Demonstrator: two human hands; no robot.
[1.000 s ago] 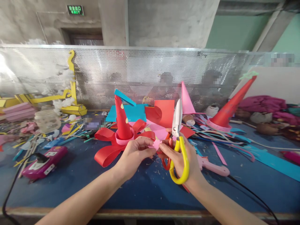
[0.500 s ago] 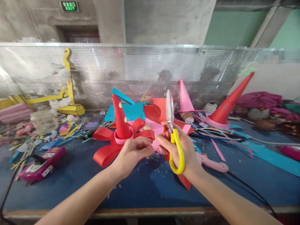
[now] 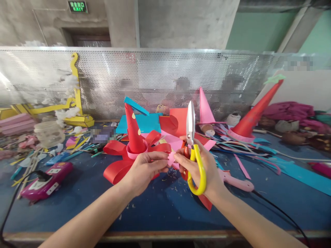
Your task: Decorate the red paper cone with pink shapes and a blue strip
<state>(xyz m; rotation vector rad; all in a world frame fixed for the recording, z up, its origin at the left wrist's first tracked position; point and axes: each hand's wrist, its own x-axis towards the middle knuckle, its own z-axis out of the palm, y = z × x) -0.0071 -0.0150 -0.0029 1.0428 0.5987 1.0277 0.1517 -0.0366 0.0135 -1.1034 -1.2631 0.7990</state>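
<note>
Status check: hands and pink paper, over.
Left hand: pinching pink paper piece. Right hand: at paper's other edge, holding yellow-handled scissors, blades up. Red paper loops close beyond left hand.

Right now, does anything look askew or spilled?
Loose coloured scraps and sticks lie jumbled near the purple power strip, looking strewn rather than sorted. The right-hand red cone appears sharply tilted, though lens distortion may exaggerate that.
</note>
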